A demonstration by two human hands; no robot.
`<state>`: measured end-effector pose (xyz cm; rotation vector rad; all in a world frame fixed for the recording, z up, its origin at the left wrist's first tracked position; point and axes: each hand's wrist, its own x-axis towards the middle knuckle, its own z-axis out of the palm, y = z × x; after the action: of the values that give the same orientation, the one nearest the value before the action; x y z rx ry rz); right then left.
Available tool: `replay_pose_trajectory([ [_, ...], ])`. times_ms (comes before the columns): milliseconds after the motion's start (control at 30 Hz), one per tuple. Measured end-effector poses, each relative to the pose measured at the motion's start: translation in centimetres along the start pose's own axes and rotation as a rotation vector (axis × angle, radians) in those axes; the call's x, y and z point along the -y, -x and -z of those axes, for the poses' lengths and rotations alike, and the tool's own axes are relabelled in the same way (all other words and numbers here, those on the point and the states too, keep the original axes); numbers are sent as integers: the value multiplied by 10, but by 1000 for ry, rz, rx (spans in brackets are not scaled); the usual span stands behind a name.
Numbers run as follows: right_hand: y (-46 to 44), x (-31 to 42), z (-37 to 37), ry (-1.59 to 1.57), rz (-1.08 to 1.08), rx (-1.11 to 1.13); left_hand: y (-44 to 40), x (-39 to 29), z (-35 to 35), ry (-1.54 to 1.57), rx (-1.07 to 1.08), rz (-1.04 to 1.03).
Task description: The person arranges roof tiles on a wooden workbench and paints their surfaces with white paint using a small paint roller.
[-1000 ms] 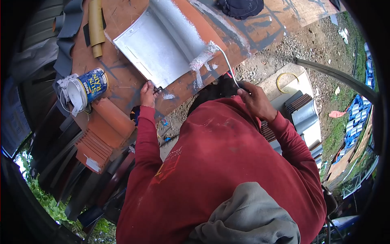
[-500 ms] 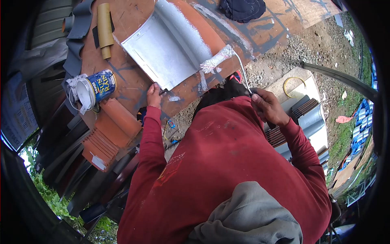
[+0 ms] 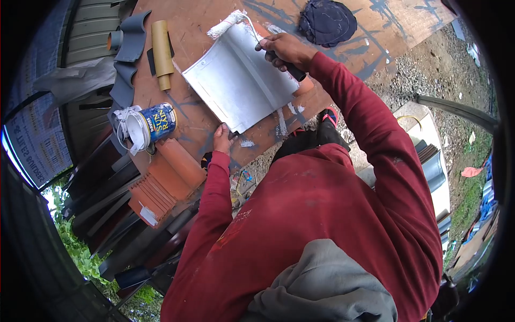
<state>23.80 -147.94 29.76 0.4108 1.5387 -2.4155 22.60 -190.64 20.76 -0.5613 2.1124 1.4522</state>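
Observation:
A curved roof tile, mostly coated white with some terracotta orange at its right edge, lies on the paint-stained wooden table. My right hand is closed round the dark handle of a paint roller. The white, paint-covered roller head rests at the tile's far left end. My left hand is at the tile's near corner, its fingers bent against the edge there. Left of that hand stands an open paint can with white-smeared rim and cloth or plastic at its mouth.
Orange tiles are stacked below the can. A yellow tube and grey curved tiles lie at the far left. A dark cloth sits behind the tile. More tiles stand on a board at right.
The roller has moved from the tile's near right edge to its far end, with my right arm stretched forward. More of the tile's right side is white. The view has shifted.

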Motion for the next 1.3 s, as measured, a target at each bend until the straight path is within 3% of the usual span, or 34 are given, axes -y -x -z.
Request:
replay_pose_trajectory([
  [100, 23, -19, 4, -2, -42, -10, 4, -4, -3, 2, -9, 8],
  [300, 181, -107, 22, 7, -177, -70, -15, 16, 16, -21, 92, 5],
  [467, 275, -89, 13, 55, -387, -122, -7, 6, 7, -2, 25, -10],
  [533, 283, -104, 13, 98, -291, -166, -16, 14, 15, -48, 44, -14],
  [567, 283, -104, 12, 150, -189, -194, -17, 13, 14, -50, 26, -9],
  [667, 265, -94, 15, 60, -236, -185, -15, 10, 14, -38, 53, -29],
  [800, 198, -98, 27, 225, -31, -203, -18, 14, 11, -113, -35, -70],
  [1067, 31, 7, 23, 335, -4, -154, -13, 7, 3, -120, -60, -93],
  [1233, 58, 6, 28, 430, 4, -142, -10, 8, 0, -93, -75, -39],
  [1300, 97, -11, 26, 607, 39, -221, -17, 17, 6, -84, -48, -69],
])
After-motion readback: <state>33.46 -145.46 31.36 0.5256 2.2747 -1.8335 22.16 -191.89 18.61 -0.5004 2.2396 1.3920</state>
